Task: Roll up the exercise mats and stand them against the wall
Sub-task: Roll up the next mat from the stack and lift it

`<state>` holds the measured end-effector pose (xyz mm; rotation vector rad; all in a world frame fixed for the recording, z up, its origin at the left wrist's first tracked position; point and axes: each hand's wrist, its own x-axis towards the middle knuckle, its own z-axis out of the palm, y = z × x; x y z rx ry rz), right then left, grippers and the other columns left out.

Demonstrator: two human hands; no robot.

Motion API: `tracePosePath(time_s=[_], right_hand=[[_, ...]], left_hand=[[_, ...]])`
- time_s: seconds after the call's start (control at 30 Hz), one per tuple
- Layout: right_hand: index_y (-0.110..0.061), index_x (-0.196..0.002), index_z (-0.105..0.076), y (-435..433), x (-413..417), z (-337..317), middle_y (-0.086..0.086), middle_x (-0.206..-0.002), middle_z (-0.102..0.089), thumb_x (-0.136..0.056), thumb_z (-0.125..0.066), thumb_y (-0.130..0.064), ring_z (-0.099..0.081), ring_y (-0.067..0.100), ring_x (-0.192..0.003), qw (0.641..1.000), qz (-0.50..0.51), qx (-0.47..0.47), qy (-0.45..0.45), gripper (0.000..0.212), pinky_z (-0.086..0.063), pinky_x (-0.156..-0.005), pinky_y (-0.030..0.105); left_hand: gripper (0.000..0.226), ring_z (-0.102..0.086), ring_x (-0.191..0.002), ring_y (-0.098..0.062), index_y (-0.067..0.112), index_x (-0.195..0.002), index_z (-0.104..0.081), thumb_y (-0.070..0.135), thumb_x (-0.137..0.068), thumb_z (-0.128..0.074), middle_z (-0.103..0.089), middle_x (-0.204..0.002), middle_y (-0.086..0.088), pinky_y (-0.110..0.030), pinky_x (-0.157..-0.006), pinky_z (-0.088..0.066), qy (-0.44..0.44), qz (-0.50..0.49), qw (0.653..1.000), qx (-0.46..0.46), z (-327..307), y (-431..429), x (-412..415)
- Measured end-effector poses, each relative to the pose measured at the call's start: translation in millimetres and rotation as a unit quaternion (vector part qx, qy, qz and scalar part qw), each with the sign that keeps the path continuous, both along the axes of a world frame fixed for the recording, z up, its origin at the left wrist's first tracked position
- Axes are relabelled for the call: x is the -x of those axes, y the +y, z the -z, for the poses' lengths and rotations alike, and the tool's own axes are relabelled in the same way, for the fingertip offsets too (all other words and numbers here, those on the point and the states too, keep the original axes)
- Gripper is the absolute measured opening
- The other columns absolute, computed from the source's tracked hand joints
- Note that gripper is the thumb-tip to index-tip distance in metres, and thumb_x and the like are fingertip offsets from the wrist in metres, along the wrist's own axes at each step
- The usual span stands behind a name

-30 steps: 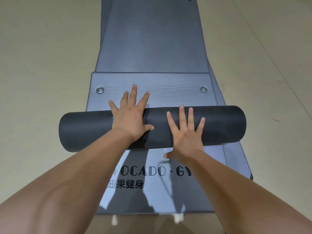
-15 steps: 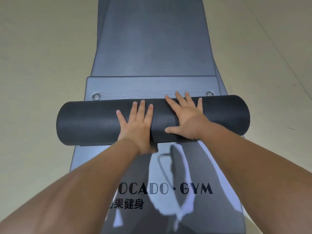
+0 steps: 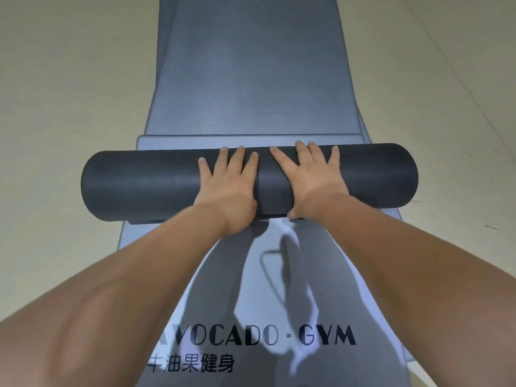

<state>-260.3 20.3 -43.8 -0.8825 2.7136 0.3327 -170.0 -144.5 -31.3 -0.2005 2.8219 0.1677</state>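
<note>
A dark grey rolled mat (image 3: pixel 139 185) lies crosswise on a flat grey mat (image 3: pixel 279 289) printed with "AVOCADO · GYM". My left hand (image 3: pixel 229 185) presses flat on top of the roll near its middle, fingers spread. Beside it, my right hand (image 3: pixel 310 177) also presses flat on the roll, thumb at the roll's near edge. A thin strip of the rolled mat's far end (image 3: pixel 178 142) shows just beyond the roll. Farther on lies another flat grey mat (image 3: pixel 251 65).
Beige floor (image 3: pixel 69 93) spreads on both sides of the mats. A thin dark cord loop (image 3: pixel 268 263) lies on the printed mat behind the roll. No wall is in view.
The roll has moved away from me, covering the eyelets at the mat's end. Both hands shifted forward with it, and more of the printed mat shows behind.
</note>
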Motion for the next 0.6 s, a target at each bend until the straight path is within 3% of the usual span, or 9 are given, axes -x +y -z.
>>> tracePosePath(time_s=[0.1,0.2,0.43,0.6], right_hand=[[-0.040,-0.162,0.004,0,9,-4,0.014,-0.157,-0.034,-0.061,-0.088,-0.058,-0.031,0.035,-0.147,0.999,-0.032,0.007,0.006,0.138,-0.022,-0.121,0.063],[-0.038,-0.162,-0.009,3,11,-6,0.010,-0.136,-0.053,-0.061,-0.088,-0.055,-0.048,0.032,-0.128,0.998,-0.054,0.026,0.014,0.129,-0.033,-0.115,0.057],[-0.036,-0.162,-0.013,13,-36,-7,0.009,-0.132,-0.057,-0.084,-0.076,-0.041,-0.052,0.032,-0.125,0.999,-0.036,0.019,-0.003,0.100,-0.033,-0.114,0.049],[-0.033,-0.149,-0.029,12,-91,-22,0.004,-0.100,-0.058,-0.086,-0.071,-0.027,-0.061,0.030,-0.098,0.999,0.004,0.028,-0.026,0.076,-0.041,-0.084,0.041]], left_hand=[[0.125,0.012,-0.155,-0.038,0.021,-0.159,0.017,0.054,-0.078,-0.073,0.012,-0.168,-0.013,-0.067,-0.119,0.005,0.021,0.006,0.998,0.061,20,4,-7],[0.119,-0.005,-0.154,-0.040,0.022,-0.160,0.008,0.037,-0.079,-0.079,-0.008,-0.165,-0.019,-0.069,-0.120,-0.006,0.030,-0.014,0.995,0.099,21,8,1],[0.091,-0.040,-0.120,-0.034,0.022,-0.152,-0.011,0.021,-0.081,-0.068,-0.041,-0.135,-0.013,-0.058,-0.104,-0.032,0.034,0.032,0.989,0.139,8,19,-30],[0.081,-0.043,-0.114,-0.031,0.025,-0.147,-0.021,0.014,-0.080,-0.066,-0.046,-0.126,-0.009,-0.048,-0.095,-0.037,0.012,0.075,0.990,0.121,-10,15,-58]])
